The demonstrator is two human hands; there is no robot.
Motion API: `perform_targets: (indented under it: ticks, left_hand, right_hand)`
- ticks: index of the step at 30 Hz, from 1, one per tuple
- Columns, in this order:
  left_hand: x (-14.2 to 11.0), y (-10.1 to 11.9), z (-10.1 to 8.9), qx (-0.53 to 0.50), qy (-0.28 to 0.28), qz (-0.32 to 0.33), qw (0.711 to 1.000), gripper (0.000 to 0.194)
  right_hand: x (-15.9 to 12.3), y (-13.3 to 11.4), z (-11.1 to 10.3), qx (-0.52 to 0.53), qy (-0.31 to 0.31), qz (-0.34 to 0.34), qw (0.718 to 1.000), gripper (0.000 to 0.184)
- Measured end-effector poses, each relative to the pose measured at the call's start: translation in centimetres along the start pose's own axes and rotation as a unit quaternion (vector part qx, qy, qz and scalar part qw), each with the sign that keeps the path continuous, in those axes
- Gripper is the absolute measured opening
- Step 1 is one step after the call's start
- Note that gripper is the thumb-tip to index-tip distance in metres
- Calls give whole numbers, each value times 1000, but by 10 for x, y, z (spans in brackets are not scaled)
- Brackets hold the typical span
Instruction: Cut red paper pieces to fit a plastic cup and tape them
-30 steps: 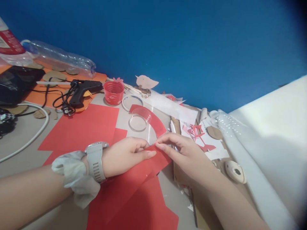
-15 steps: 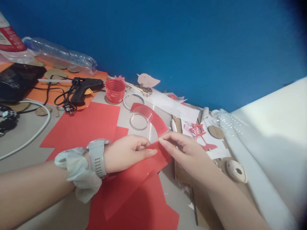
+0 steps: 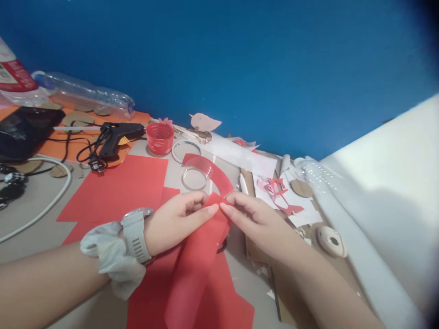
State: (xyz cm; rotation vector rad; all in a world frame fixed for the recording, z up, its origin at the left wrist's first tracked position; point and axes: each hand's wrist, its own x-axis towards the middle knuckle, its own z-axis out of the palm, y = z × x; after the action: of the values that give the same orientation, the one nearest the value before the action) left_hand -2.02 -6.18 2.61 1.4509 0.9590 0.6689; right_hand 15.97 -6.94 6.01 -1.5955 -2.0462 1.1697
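Observation:
Between my two hands is a strip of red paper (image 3: 197, 269), its far end pinched and its long part hanging down toward me. My left hand (image 3: 178, 219), with a grey watch (image 3: 135, 235) and a pale scrunchie (image 3: 113, 256) on the wrist, grips it with thumb and fingers. My right hand (image 3: 260, 224) pinches the same end from the other side. Just beyond my fingertips, a curved red paper piece (image 3: 222, 178) and a clear plastic ring (image 3: 197, 173) lie on the table. More red sheets (image 3: 120, 187) lie under and left of my hands.
A black glue gun (image 3: 116, 139), a red plastic cup-like piece (image 3: 160, 139) and a white ring (image 3: 187, 151) lie behind. Clear bottles (image 3: 89, 93) stand and lie at back left. Cardboard (image 3: 284, 292), paper scraps (image 3: 279, 189) and a white rounded device (image 3: 331, 241) lie right. A blue wall closes the back.
The red paper strip has swung to a steeper angle, its loose part now hanging toward me and curling. Both hands have come closer together at its far end.

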Motion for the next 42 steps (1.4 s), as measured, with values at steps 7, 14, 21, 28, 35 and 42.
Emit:
perform_targets:
  ticks: [7,14,21,28,35,42]
  left_hand:
    - [1,-1,-2,36,37,37,998,22]
    - [0,0,-1,74,70,24,994,25]
    - [0,-2,-2,79,110,33,990,24]
    - [1,-2,-1,73,118,28,990,21]
    - [12,4,-2,120,133,-9,984,33]
    - [13,2,-1,142,156,-17,977,31]
  right_hand:
    - [0,2,0,-4,-37,-12,999,33]
    - [2,4,5,-18,4,-23,1000,33]
    - [2,3,8,4,33,-7,999,34]
    - [2,6,14,69,31,5,997,32]
    - [6,15,20,101,42,-33,994,29]
    - [11,21,27,173,33,-40,984,24]
